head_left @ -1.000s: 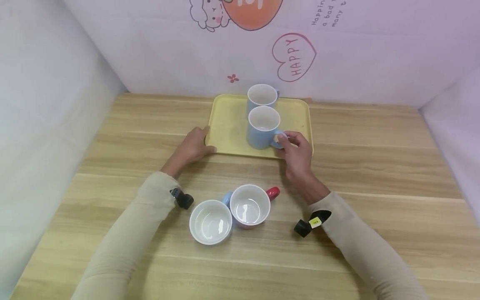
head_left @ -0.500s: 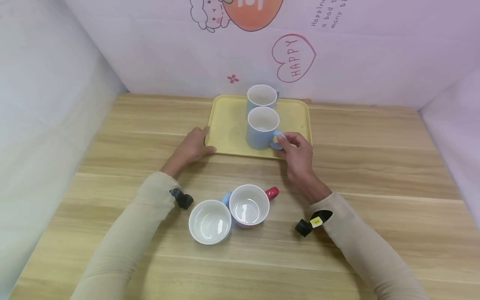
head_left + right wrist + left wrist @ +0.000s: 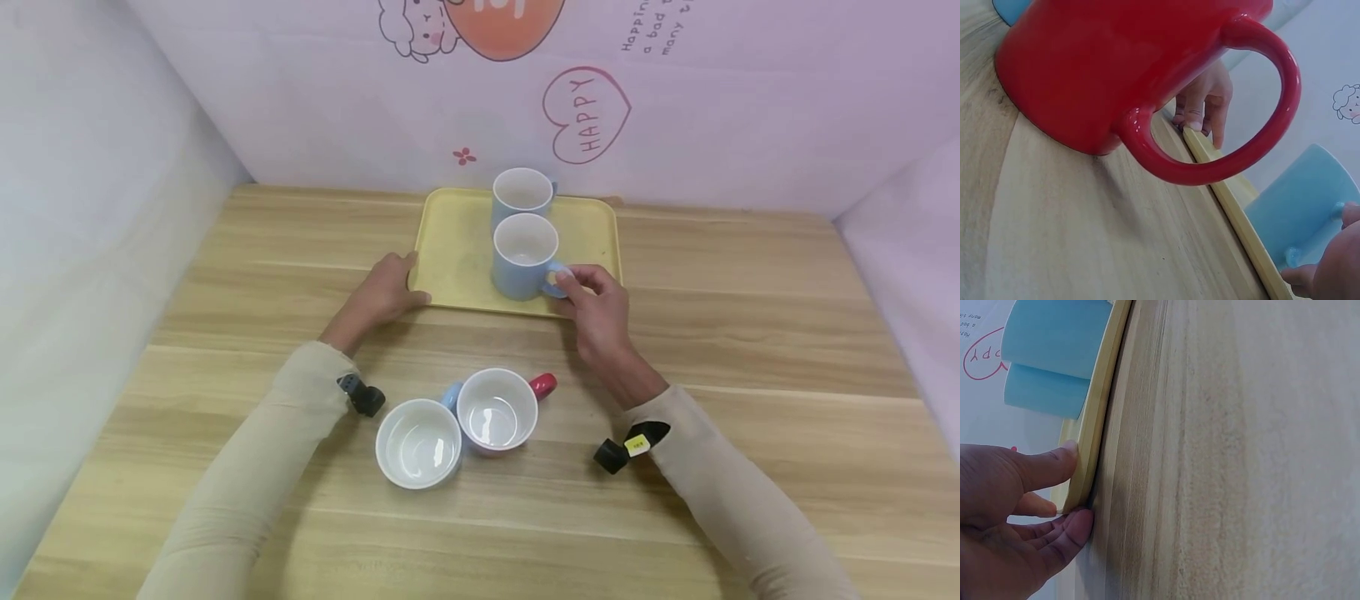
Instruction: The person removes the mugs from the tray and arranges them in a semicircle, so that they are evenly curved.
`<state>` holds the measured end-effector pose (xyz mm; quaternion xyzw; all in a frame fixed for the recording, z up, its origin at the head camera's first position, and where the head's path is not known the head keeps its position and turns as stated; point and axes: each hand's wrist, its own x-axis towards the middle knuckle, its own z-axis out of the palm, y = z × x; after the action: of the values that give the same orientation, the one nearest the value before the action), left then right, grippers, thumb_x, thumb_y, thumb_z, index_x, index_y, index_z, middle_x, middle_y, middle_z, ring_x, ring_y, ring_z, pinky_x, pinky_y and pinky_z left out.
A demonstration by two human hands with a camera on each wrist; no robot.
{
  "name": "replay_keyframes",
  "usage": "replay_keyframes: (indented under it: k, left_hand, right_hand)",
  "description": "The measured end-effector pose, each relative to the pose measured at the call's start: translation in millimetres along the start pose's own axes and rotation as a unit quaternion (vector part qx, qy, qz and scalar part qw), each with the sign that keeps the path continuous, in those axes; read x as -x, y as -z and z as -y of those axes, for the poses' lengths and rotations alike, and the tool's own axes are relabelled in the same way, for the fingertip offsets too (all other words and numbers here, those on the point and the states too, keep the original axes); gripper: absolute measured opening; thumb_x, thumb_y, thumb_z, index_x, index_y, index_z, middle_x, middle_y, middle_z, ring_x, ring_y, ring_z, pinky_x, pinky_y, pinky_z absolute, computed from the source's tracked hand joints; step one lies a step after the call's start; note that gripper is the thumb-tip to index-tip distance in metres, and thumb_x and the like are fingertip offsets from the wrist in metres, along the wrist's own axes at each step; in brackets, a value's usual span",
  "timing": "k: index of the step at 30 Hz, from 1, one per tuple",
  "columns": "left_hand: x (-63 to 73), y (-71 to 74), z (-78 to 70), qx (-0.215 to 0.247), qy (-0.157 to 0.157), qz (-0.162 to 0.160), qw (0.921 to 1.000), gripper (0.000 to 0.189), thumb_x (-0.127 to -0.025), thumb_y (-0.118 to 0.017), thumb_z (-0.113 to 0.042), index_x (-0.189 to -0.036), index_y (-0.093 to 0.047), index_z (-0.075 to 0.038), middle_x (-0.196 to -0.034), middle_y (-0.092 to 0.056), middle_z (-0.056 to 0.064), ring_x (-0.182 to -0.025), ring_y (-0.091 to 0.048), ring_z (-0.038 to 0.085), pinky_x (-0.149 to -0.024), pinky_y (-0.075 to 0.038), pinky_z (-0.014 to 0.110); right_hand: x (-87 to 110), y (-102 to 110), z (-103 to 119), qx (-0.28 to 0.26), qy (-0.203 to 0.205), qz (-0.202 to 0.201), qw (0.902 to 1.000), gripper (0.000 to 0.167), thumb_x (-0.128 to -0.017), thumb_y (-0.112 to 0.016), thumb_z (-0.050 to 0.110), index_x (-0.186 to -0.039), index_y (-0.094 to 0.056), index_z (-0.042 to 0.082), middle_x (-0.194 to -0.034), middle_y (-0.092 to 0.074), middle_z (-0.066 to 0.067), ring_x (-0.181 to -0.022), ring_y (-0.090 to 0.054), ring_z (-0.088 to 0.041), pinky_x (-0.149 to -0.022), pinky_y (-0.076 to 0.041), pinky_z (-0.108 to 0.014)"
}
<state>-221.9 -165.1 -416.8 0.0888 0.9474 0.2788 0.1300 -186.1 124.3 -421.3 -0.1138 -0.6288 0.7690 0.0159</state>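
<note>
A yellow tray (image 3: 450,275) lies at the back of the table, with two light blue mugs upright on it, one behind the other. My left hand (image 3: 381,292) grips the tray's near left corner; in the left wrist view its thumb (image 3: 1054,467) presses the rim while other fingers curl about the corner. My right hand (image 3: 600,312) pinches the handle of the front blue mug (image 3: 517,279), which touches or nearly touches the tray. Behind it stands the other blue mug (image 3: 504,204), partly hidden.
Nearer me on the wooden table (image 3: 712,517) stand a red mug (image 3: 1104,69), white inside, and a blue-handled mug (image 3: 420,446) beside it. The red mug's handle points right, toward my right forearm. A printed white cloth (image 3: 337,100) rises behind the tray.
My right wrist has shifted very slightly to the right, its fingers still on the front mug's handle. The left hand, tray and mugs look the same.
</note>
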Motion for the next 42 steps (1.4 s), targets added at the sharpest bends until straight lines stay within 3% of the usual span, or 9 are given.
replay_keyframes:
  k: [13, 26, 37, 42]
  left_hand:
    - [3.0, 3.0, -2.4, 0.001, 0.006, 0.002, 1.0, 0.074, -0.089, -0.073, -0.015, -0.148, -0.036, 0.011, -0.12, -0.05, 0.03, -0.103, -0.05, 0.037, -0.098, -0.042, 0.05]
    - [1.5, 3.3, -2.3, 0.01, 0.011, 0.003, 0.9999, 0.066, -0.09, -0.073, -0.014, -0.143, -0.042, 0.009, -0.118, -0.05, 0.028, -0.1, -0.049, 0.036, -0.095, -0.043, 0.049]
    - [2.2, 2.6, -3.4, 0.004, 0.014, 0.009, 0.9998, 0.079, -0.09, -0.072, -0.014, -0.151, -0.028, 0.012, -0.126, -0.047, 0.033, -0.109, -0.048, 0.038, -0.104, -0.038, 0.049]
    - [2.0, 1.6, -3.0, 0.002, 0.005, 0.003, 1.0, 0.072, -0.089, -0.073, -0.013, -0.146, -0.037, 0.012, -0.12, -0.049, 0.031, -0.104, -0.049, 0.037, -0.099, -0.041, 0.05]
  right_hand:
    - [3.9, 7.8, 13.4, -0.015, -0.015, 0.028, 0.9994, 0.015, -0.094, -0.069, 0.011, -0.105, -0.063, 0.001, -0.108, -0.053, -0.01, -0.104, -0.061, -0.026, -0.096, -0.049, -0.04]
    - [11.4, 15.7, 28.9, -0.001, -0.035, 0.037, 0.9987, 0.02, -0.093, -0.069, 0.012, -0.109, -0.062, 0.001, -0.113, -0.049, -0.01, -0.107, -0.058, -0.025, -0.096, -0.049, -0.036]
    - [22.4, 26.0, 40.6, -0.014, -0.039, 0.057, 0.9976, 0.025, -0.092, -0.07, 0.013, -0.111, -0.061, -0.001, -0.113, -0.049, -0.01, -0.104, -0.058, -0.023, -0.093, -0.049, -0.032]
    - [25.8, 30.9, 44.2, -0.018, -0.034, 0.066, 0.9971, 0.022, -0.092, -0.07, 0.013, -0.108, -0.063, 0.0, -0.112, -0.049, -0.011, -0.101, -0.06, -0.022, -0.092, -0.05, -0.032]
